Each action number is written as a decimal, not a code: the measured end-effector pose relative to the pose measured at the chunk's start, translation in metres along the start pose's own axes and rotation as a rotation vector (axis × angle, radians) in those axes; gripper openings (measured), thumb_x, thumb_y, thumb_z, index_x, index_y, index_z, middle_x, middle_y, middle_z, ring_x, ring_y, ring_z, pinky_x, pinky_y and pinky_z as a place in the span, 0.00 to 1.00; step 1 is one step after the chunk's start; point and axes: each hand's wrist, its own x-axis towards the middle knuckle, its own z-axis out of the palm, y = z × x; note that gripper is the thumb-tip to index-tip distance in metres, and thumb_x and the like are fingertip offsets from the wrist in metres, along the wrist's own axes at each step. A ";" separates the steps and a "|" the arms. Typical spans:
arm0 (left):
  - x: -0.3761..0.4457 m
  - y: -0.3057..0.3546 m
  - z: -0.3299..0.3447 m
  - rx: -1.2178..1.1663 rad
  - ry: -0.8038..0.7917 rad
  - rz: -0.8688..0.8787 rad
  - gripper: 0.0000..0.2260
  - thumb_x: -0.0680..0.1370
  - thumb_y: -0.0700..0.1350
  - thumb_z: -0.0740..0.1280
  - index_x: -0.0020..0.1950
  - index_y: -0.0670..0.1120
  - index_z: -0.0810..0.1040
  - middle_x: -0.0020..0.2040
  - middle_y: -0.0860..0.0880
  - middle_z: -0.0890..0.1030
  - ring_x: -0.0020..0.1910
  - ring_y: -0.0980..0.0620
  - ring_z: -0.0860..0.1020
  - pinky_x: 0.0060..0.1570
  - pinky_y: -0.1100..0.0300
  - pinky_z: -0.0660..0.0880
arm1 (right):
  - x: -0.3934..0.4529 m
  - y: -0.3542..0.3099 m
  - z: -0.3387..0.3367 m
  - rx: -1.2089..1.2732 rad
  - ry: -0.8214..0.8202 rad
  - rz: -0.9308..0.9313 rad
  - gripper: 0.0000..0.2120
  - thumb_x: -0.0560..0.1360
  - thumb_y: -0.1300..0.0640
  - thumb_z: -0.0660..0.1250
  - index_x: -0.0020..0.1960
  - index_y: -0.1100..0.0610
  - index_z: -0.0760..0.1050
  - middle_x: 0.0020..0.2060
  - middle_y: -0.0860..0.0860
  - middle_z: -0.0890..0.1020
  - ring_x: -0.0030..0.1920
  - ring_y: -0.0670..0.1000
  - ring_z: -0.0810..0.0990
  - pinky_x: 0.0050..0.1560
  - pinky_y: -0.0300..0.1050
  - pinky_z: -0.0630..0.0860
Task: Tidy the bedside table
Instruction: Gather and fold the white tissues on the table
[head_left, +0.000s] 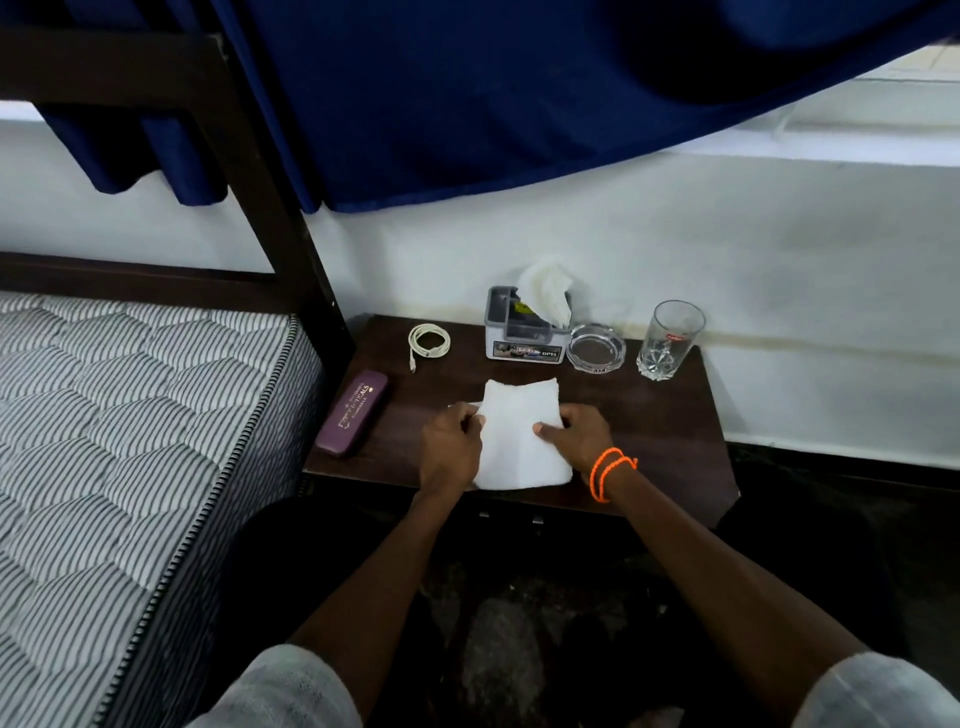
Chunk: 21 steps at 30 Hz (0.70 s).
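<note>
Two bare forearms with pale short sleeves and an orange wrist cord.

The person wore a light grey, faintly mottled top; its left sleeve (280, 686) and right sleeve (878, 691) ended above the elbows, leaving both forearms bare. An orange cord bracelet (608, 470) was wound round the right wrist in two loops, with a short knotted end sticking out toward the outer side. The left hand (449, 447) and right hand (579, 434) wore no rings or gloves.

both arms reach forward, left hand (451, 448) and right hand (577, 435) with fingers curled (orange cord on right wrist).
</note>
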 end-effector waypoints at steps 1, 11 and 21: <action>0.000 0.003 -0.001 -0.038 0.005 0.017 0.06 0.79 0.42 0.70 0.53 0.41 0.84 0.49 0.45 0.86 0.48 0.48 0.82 0.43 0.71 0.66 | 0.000 -0.001 -0.002 0.068 0.034 0.008 0.10 0.72 0.60 0.75 0.51 0.63 0.83 0.47 0.59 0.86 0.44 0.52 0.82 0.48 0.50 0.80; 0.013 0.016 -0.010 -0.474 -0.020 0.086 0.04 0.80 0.40 0.69 0.47 0.40 0.81 0.40 0.40 0.82 0.26 0.59 0.75 0.25 0.62 0.75 | -0.004 -0.015 -0.029 0.721 -0.262 -0.085 0.29 0.69 0.72 0.75 0.68 0.62 0.73 0.62 0.58 0.82 0.62 0.57 0.82 0.60 0.55 0.80; 0.012 0.015 -0.005 -0.754 -0.030 -0.043 0.01 0.77 0.38 0.73 0.47 0.42 0.82 0.42 0.49 0.85 0.41 0.53 0.83 0.38 0.59 0.83 | -0.011 -0.027 -0.020 0.540 -0.046 -0.185 0.16 0.72 0.68 0.75 0.57 0.58 0.82 0.51 0.52 0.86 0.52 0.50 0.85 0.55 0.49 0.81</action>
